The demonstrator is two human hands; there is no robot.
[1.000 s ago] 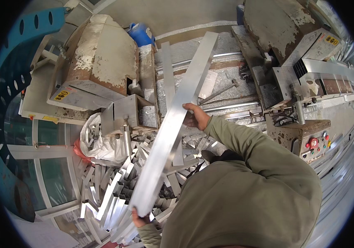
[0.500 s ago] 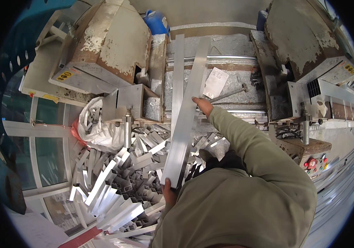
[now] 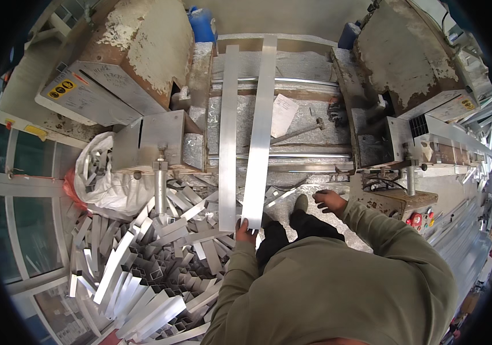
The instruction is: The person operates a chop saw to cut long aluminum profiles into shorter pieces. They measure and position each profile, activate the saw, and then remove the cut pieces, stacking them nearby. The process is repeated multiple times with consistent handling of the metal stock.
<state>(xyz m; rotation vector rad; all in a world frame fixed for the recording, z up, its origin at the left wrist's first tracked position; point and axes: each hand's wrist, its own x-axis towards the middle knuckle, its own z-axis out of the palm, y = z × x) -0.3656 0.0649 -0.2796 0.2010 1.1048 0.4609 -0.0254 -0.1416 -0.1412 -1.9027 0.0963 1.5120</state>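
My left hand grips the near end of a long flat aluminium strip. The strip runs straight away from me across the bed of a cutting machine. A second similar strip lies right beside it on the left, parallel. My right hand hangs free to the right of the strips with its fingers loosely apart, holding nothing, close to the machine's right block.
Two bulky, worn machine heads flank the bed. A paper sheet and a hammer lie on the bed. Several aluminium offcuts are heaped on the floor at left, by a white sack. A control box with red buttons is at right.
The strip has swung from a slant to straight along the bed beside the other strip. My right hand has let go of it and dropped back to the right.
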